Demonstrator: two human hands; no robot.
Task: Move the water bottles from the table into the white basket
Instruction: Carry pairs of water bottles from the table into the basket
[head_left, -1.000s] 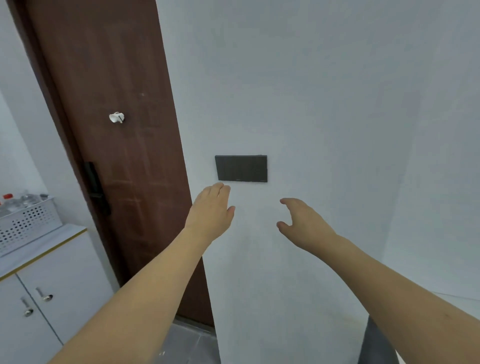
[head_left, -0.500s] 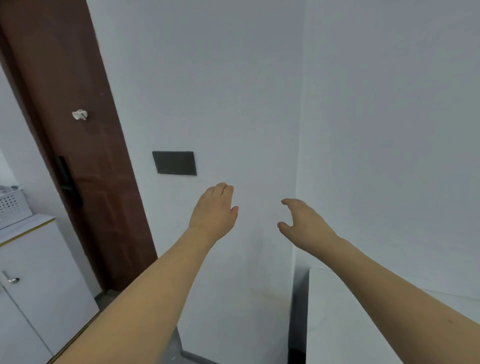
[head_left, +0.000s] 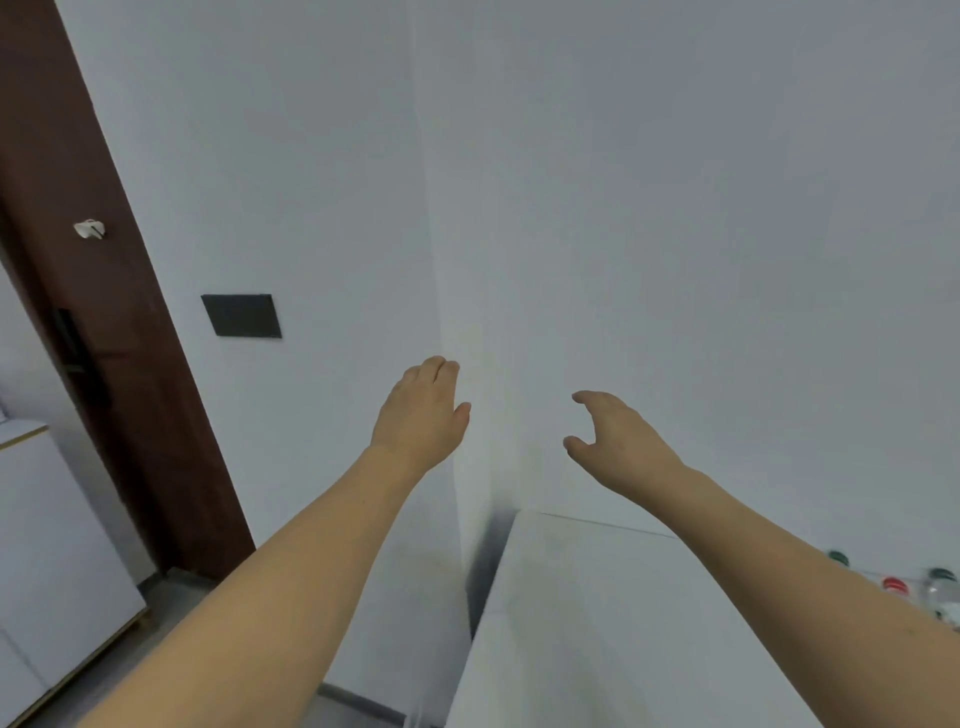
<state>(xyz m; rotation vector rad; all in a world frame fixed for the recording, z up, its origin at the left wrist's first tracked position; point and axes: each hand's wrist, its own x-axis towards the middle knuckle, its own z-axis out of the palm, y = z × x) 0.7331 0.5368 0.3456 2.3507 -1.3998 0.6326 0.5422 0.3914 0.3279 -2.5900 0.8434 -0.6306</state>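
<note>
Both the left hand (head_left: 421, 415) and right hand (head_left: 618, 441) hang loose and empty at twelve o'clock, likely readied for the bottles (head_left: 930, 590) at four o'clock on the table (head_left: 597, 623).

Both bare forearms reach forward from the near edge and converge toward the centre. The left hand (head_left: 422, 413) is raised with its back to the camera, fingers straight and together, thumb tucked at its right side; it holds nothing. The right hand (head_left: 618, 444) sits level with it and apart to the right, fingers loosely curved, thumb spread below them toward the left. It holds nothing. The hands do not touch.
</note>
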